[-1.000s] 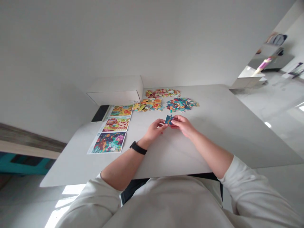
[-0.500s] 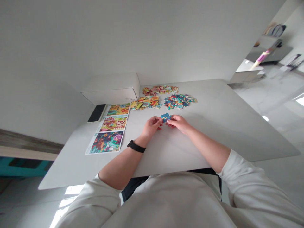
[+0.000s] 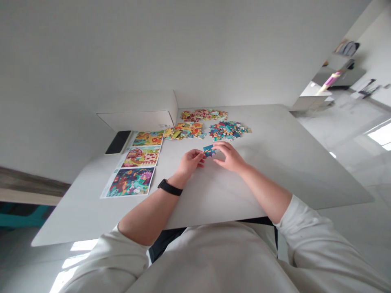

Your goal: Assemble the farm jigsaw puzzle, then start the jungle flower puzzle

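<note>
Left hand (image 3: 191,162) pinches a blue puzzle piece (image 3: 209,151) over the bench (image 3: 275,183) — right hand (image 3: 230,158) half-open just beside it, holding nothing; piece piles (image 3: 227,130) lie at 12 o'clock, picture sheets (image 3: 130,182) at 10.

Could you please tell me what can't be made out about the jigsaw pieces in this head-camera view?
- Blue jigsaw piece: head view, too small to read its picture; the right hand may cover one edge.
- Nearest pile of jigsaw pieces: head view, pieces overlap and are too small to count.
</note>
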Motion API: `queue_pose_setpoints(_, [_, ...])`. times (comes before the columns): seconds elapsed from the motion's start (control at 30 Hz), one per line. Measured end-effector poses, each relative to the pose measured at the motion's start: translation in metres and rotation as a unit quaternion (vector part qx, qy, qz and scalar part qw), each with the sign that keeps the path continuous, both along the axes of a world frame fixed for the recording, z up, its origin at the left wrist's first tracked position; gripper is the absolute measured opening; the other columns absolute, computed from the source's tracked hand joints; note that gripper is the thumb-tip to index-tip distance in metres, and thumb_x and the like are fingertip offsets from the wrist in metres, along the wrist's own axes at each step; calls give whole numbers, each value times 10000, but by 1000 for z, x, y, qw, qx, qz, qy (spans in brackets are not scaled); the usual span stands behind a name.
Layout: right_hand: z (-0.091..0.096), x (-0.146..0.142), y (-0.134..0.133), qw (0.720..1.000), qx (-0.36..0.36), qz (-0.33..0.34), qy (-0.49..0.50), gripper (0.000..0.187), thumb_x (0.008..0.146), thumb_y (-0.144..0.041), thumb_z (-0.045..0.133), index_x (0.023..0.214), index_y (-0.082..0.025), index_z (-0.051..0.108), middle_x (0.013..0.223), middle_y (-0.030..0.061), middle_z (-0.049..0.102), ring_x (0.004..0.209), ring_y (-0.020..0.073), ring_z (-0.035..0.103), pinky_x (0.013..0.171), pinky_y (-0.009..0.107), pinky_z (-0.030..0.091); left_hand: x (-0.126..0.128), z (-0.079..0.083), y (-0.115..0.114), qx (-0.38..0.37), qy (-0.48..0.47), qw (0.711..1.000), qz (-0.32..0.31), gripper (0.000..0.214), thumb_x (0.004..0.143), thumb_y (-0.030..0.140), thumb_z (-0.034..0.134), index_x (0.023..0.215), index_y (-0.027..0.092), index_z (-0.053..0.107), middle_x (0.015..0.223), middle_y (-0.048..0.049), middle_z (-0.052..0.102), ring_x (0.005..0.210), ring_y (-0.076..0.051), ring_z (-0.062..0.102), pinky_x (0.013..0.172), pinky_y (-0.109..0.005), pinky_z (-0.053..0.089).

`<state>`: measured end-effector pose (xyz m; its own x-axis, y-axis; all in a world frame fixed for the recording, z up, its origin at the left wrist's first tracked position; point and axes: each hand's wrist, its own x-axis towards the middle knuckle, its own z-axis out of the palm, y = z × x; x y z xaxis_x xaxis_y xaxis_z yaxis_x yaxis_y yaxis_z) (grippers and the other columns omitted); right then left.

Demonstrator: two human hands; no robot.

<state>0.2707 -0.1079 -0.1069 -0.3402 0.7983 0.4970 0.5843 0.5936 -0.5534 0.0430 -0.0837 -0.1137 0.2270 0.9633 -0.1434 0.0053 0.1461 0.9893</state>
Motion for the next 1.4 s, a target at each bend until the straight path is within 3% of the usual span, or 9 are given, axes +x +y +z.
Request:
queue_pose_setpoints(0.13, [1,-1,-1,999,29,-13,-42,318,943,-214,716,1255,-277,708,1369,111,663,1359,289,591,1207,502,465,-1,0,0,11,4,1000,-12,577,707,676,874,900,174,664,827,-51,744,647,-130,648,550,-237,540])
queue_pose_setpoints(0.33, [3,-3,-3,997,23,-14,-74,352,932,-222,749,1275,-289,717,1426,103,643,1383,289,566,1209,498,462,0,0,0,13,5,1000,-18,611,652,701,892,874,171,684,803,-59,744,642,-138,644,538,-243,529])
queue_pose_setpoints(0.53, [3,-4,-1,997,16,-5,-78,339,919,-197,776,1245,-284,744,1378,94,697,1296,272,640,1156,470,505,-2,4,0,11,17,999,-27,613,649,705,891,874,174,685,819,-63,747,633,-133,632,547,-243,513])
queue_pose_setpoints(0.73, [5,17,12,996,2,-38,-82,247,951,-262,781,1198,-278,782,1326,81,754,1251,262,684,1145,464,508,-1,7,0,-1,13,999,-30,657,646,733,882,941,183,678,800,-30,712,636,-131,620,526,-238,511])
queue_pose_setpoints(0.9, [-3,40,30,991,-36,-86,-92,231,945,-271,788,1176,-262,798,1278,88,785,1217,271,702,1128,469,506,0,6,-1,3,18,999,-39,654,697,760,833,963,184,677,810,-26,696,654,-134,623,535,-241,524])
queue_pose_setpoints(1.03, [-13,41,40,989,-47,-87,-113,199,934,-221,788,1128,-253,820,1260,93,795,1218,273,701,1129,463,498,0,6,-3,13,27,998,-60,628,751,760,790,987,185,698,835,-40,713,679,-138,632,554,-233,512])
queue_pose_setpoints(1.4, [-16,39,36,975,-46,-147,-161,215,982,-183,705,1087,-276,867,1150,72,802,1109,266,701,1075,426,520,-1,8,-6,32,32,995,-84,661,812,800,717,1033,177,718,860,-52,718,700,-146,632,586,-248,515])
